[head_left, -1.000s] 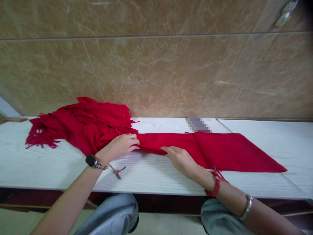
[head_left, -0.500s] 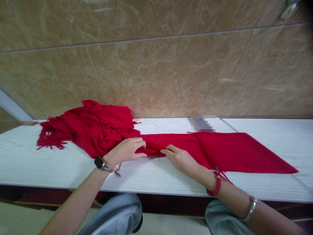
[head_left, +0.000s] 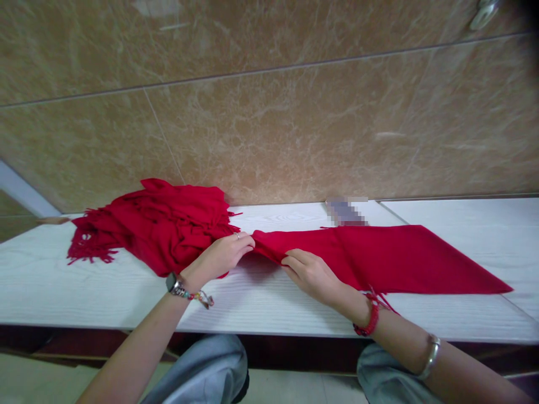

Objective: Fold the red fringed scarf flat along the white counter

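Note:
A long red scarf (head_left: 379, 258) stretches across the white bench top, its right end flat and tapering to a point. My left hand (head_left: 225, 255) pinches the cloth near the scarf's middle, just right of the bunched part. My right hand (head_left: 310, 275) grips the near edge of the flat strip, fingers bent over it. Between the two hands the cloth is lifted and slants off the surface. Left of my left hand lies a crumpled heap of red cloth (head_left: 168, 219) with fringes; where it joins the strip is partly hidden by that hand.
A blurred-out flat object, phone-like in shape (head_left: 346, 212), lies behind the strip by the wall. The brown marbled tile wall (head_left: 269, 134) rises right behind the white bench top (head_left: 126, 297). My knees are below the bench's front edge.
My left hand has closed on the cloth and raised it, so the strip between my hands now slants. My right hand has closed more on the near edge. The view has tilted slightly.

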